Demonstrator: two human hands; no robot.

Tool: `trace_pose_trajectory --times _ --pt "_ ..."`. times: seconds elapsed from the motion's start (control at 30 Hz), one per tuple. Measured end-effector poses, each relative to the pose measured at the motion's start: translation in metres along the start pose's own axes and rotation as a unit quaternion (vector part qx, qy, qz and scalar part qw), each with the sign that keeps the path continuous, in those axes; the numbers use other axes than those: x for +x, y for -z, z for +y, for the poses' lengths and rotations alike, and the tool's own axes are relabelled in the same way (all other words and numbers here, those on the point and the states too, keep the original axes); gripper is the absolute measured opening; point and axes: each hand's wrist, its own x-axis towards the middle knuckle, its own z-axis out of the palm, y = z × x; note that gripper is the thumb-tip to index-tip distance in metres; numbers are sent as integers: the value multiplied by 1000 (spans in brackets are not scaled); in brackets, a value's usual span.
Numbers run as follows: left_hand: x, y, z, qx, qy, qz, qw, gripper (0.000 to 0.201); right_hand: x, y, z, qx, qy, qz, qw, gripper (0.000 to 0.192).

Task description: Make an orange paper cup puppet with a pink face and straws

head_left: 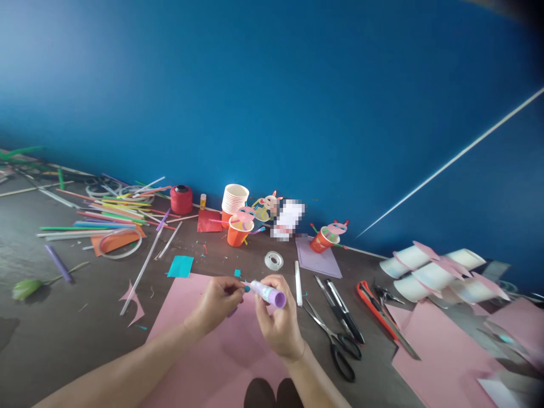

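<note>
In my right hand (283, 328) is a white-and-purple glue stick (267, 293), tilted, its purple end toward me. Its far tip meets a small piece of teal paper (246, 288) pinched between the thumb and fingers of my left hand (215, 306). Something purple shows under the left fingers, too hidden to name. Both hands are over a large pink paper sheet (208, 368). A tiny teal square (237, 273) and a larger teal paper (180, 266) lie just beyond it. A white pen-like stick (298, 283) rests beside the right hand.
Scissors (335, 340), pens (340, 309) and a red cutter (376, 311) lie at right, before paper tubes (433, 277). A tape roll (273, 260), decorated cups (240, 231) and stacked cups (235, 198) stand toward the blue wall. Straws (114, 212) are piled at left.
</note>
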Motion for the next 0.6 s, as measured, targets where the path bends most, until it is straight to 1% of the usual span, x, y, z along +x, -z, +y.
trace_pose_trajectory --times 0.07,0.17,0.27,0.33,0.43,0.53,0.6 --pt "1 2 0 -15 13 12 1000 16 0 2 3 3 0 20 1000 12" --pt "4 6 2 -34 64 15 997 18 -1 4 3 34 17 44 998 16" --pt "5 8 3 -41 88 -8 995 21 -2 4 -2 42 31 25 998 18" --pt "4 8 3 -44 80 -29 995 20 -1 3 -6 41 37 -3 998 18" --pt "1 5 1 -28 47 -48 997 18 0 1 -7 33 41 -28 998 16" --pt "0 2 -2 3 14 -43 999 20 1 1 -2 2 28 -33 999 14" --pt "0 1 -3 4 7 -29 1000 18 2 2 2 -30 18 -28 999 13"
